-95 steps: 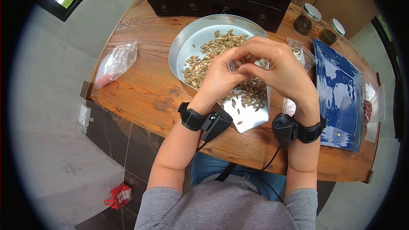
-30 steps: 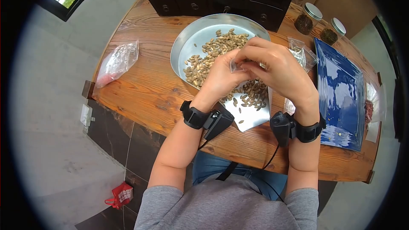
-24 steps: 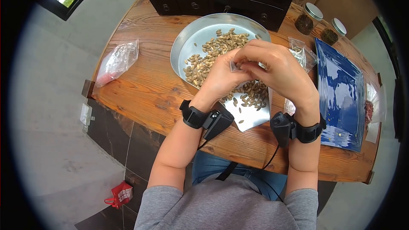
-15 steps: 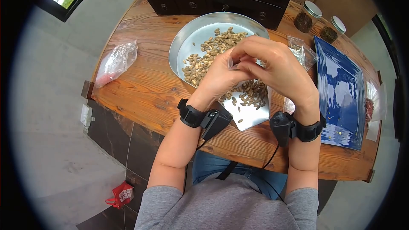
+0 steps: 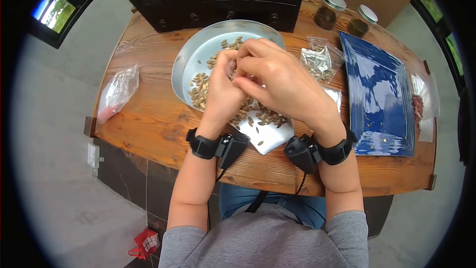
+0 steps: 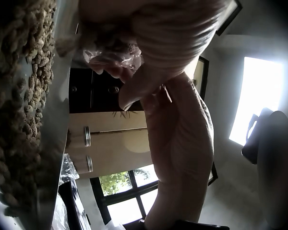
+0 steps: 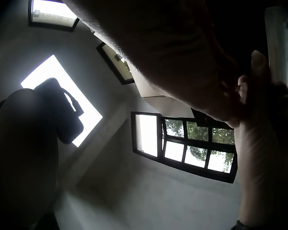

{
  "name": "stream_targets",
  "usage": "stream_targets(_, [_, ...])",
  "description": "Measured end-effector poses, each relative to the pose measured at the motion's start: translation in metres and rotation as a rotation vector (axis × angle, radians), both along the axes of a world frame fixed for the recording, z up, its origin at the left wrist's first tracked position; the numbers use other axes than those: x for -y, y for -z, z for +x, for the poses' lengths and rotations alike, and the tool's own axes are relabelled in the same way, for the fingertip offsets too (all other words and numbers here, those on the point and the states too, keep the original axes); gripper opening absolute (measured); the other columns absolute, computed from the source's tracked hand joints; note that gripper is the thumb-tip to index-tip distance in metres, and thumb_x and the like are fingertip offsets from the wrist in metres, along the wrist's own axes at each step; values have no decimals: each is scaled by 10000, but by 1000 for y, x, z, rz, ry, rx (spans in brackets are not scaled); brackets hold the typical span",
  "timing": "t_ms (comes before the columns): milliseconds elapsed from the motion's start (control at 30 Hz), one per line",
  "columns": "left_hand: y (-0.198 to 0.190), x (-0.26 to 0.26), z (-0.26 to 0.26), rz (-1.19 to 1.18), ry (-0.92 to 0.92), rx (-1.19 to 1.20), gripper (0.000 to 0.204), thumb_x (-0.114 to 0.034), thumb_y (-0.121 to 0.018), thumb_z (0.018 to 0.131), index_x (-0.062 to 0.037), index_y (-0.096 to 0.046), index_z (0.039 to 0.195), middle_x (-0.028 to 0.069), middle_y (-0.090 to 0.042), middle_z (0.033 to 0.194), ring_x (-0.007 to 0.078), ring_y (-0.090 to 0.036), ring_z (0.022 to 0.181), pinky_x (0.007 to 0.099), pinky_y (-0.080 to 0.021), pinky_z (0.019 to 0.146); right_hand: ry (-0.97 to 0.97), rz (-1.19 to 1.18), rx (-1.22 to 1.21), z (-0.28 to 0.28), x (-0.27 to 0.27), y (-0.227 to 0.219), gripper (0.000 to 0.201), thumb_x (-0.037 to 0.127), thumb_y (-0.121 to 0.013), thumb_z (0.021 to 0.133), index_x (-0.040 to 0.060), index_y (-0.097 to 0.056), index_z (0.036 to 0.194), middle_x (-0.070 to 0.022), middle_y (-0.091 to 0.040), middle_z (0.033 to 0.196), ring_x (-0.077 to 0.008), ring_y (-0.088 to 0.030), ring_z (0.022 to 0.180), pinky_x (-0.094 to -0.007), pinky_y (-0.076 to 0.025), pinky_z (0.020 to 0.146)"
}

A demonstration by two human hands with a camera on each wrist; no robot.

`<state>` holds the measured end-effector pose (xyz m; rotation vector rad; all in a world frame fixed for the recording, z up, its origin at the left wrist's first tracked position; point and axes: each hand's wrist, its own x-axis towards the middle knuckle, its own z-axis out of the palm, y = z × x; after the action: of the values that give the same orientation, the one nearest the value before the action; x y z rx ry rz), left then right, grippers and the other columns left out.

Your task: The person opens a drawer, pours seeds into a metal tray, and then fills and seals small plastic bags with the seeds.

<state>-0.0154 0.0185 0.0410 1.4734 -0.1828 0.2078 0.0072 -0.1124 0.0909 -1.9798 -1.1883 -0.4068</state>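
Above a round metal pan, my two hands meet fingertip to fingertip. My left hand pinches a small clear plastic bag, held up with its fingers mostly hidden. From the other side, my right hand has its thumb and curled fingers on the same bag. Only a sliver of the plastic shows between the hands in the head view. Brown oval seed pods lie in the pan beneath, and several more are on its flat silvery spout.
A dark drawer cabinet stands behind the pan. To the right are a blue rectangular tray, a small bag of pods and lidded jars. A clear bag with something pink lies at left.
The head view has turned, so the table's things sit further left. Both hands have shifted left over the pan, and the right fingers have closed in nearer the left fingertips at the bag.
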Motion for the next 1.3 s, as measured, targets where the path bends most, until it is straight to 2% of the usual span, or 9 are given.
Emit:
stream_targets(133, [-9,-2,-2,-246,71,31,489,-12,-648,739,-6,-380,1149,103,-536,1034,135,-542,929,238,-482,753,25,48,-19,14,13,-8,101,57,-590,723,-43,-582,732,-126,-540,833,-276,-552,774,-343,-458,700])
stream_targets(200, [-12,-2,-2,-380,85,26,569,-58,-656,751,4,-348,1226,96,-535,1036,151,-549,936,252,-472,792,36,142,-240,16,17,-10,92,46,-590,730,-45,-580,740,-111,-552,832,-237,-578,720,-316,-471,649])
stream_targets(267, [-6,-8,0,-316,67,21,526,-108,-614,801,10,-361,1247,96,-542,1054,154,-549,958,263,-455,835,80,88,-194,24,21,-4,88,41,-586,743,-43,-583,771,-105,-566,836,-208,-592,693,-287,-483,627])
stream_targets(400, [-3,-8,1,-425,60,-23,327,-145,-525,876,23,-472,1152,104,-590,1014,128,-561,938,245,-444,835,19,159,-354,26,24,-7,98,43,-565,760,-36,-595,810,-107,-582,828,-219,-600,723,-284,-486,667])
stream_targets(467, [-4,-8,1,-330,2,-80,245,-155,-527,878,7,-532,1061,85,-618,925,115,-577,864,221,-454,776,139,-26,-333,31,26,-3,84,12,-560,781,-40,-591,838,-49,-580,877,-114,-575,782,-236,-486,690])
stream_targets(667, [1,-8,1,-175,-73,-11,154,-146,-560,861,-10,-584,931,50,-625,850,83,-577,784,195,-455,713,51,-14,-403,29,22,-1,83,33,-587,775,-21,-596,838,-47,-588,847,-107,-570,766,-227,-470,663])
stream_targets(833, [1,-6,0,-183,-16,-13,141,-134,-581,848,-6,-593,906,44,-618,827,84,-574,769,208,-465,714,50,31,-486,24,18,-5,105,56,-614,769,-3,-598,854,-45,-593,795,-107,-570,739,-230,-464,652])
stream_targets(900, [1,-4,0,-166,-13,3,129,-130,-568,855,-14,-585,909,42,-618,817,83,-571,754,212,-461,706,107,71,-381,24,17,-3,136,102,-618,766,-19,-596,826,-97,-605,703,-162,-576,622,-279,-461,591])
stream_targets(1300, [1,-4,0,-184,-4,61,138,-96,-587,838,2,-562,932,58,-605,878,97,-577,782,215,-487,708,53,3,-368,25,20,-2,169,142,-606,779,-24,-607,808,-115,-599,681,-173,-567,605,-276,-445,572])
